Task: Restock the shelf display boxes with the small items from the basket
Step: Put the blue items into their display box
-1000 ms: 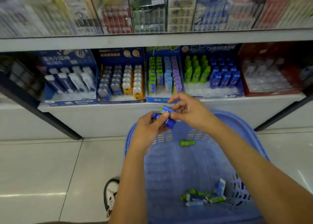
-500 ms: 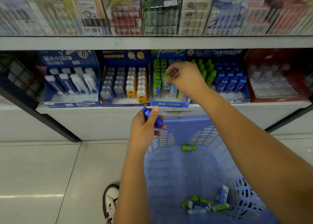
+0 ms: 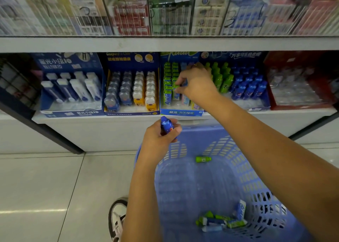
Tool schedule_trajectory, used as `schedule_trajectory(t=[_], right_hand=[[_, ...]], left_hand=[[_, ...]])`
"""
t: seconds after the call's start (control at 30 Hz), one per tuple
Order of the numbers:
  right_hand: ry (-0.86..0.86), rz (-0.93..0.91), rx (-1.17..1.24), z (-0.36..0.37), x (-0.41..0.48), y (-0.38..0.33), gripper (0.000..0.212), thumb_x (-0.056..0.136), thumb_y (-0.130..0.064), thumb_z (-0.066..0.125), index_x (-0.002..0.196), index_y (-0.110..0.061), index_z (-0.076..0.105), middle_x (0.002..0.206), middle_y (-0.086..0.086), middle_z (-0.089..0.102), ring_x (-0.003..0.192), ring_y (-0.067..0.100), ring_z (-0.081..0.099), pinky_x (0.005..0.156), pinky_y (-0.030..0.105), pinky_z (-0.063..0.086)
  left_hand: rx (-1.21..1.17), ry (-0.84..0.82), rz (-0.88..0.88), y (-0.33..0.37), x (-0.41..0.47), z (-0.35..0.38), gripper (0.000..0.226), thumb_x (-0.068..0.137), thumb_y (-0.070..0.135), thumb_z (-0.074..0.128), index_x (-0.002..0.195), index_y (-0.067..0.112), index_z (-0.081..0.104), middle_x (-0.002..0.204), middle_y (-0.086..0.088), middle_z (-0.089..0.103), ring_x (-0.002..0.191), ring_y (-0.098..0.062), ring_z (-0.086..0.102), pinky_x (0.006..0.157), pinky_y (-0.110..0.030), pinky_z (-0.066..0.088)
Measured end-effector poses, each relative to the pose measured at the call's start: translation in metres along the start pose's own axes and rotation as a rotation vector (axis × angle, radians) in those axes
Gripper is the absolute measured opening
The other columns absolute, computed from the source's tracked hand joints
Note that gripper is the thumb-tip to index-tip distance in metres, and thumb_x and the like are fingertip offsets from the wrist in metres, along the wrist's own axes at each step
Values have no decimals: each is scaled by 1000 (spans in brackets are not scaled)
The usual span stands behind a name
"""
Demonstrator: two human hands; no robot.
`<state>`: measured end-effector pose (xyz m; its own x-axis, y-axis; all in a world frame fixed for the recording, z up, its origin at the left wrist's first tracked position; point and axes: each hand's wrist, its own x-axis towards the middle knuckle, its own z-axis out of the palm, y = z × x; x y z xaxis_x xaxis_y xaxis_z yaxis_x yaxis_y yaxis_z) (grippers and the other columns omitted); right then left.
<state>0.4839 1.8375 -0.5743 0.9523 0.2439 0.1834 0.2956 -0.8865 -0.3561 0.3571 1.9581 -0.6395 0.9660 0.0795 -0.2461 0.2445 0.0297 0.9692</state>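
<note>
My right hand reaches into the middle display box on the lower shelf, fingers pinched on a small green item among rows of green and blue packs. My left hand hovers above the blue basket's far rim, gripping small blue bottle-shaped items. In the basket lie one green bottle-shaped item near the far wall and a heap of several green and blue items at the near end.
To the right stands a display box of green and blue bottles, then a red box. Left are a yellow-blue box and a blue box. A glass-fronted upper shelf overhangs. My shoe rests on the tiled floor.
My right hand left the left hand, rose to the middle display box and now sits lower among the packs. The left hand stayed above the basket rim holding the blue items.
</note>
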Motion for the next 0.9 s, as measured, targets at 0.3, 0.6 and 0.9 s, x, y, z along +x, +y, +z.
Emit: schedule_trajectory(t=[0.3, 0.6, 0.9], right_hand=[[-333, 149, -208, -18, 34, -14, 41, 72, -36, 79, 105, -16, 67, 113, 1, 65, 110, 23, 58, 105, 39, 40], [-323, 40, -228, -22, 34, -25, 38, 75, -31, 78, 103, -10, 64, 95, 2, 61, 82, 19, 55, 71, 28, 47], [-264, 16, 735, -69, -86, 25, 8, 80, -18, 73, 87, -12, 74, 80, 2, 74, 70, 11, 69, 72, 21, 57]], left_hand=[[-22, -68, 27, 11, -10, 0, 25, 92, 15, 59, 117, 12, 60, 92, -8, 69, 61, -9, 60, 53, -20, 49], [-72, -83, 42, 16, -12, 3, 17, 90, 7, 61, 106, 8, 63, 106, -5, 72, 71, -7, 64, 61, -18, 51], [96, -166, 224, 30, -14, 43, 14, 91, 7, 60, 98, 19, 63, 84, -2, 68, 62, 0, 58, 59, -16, 47]])
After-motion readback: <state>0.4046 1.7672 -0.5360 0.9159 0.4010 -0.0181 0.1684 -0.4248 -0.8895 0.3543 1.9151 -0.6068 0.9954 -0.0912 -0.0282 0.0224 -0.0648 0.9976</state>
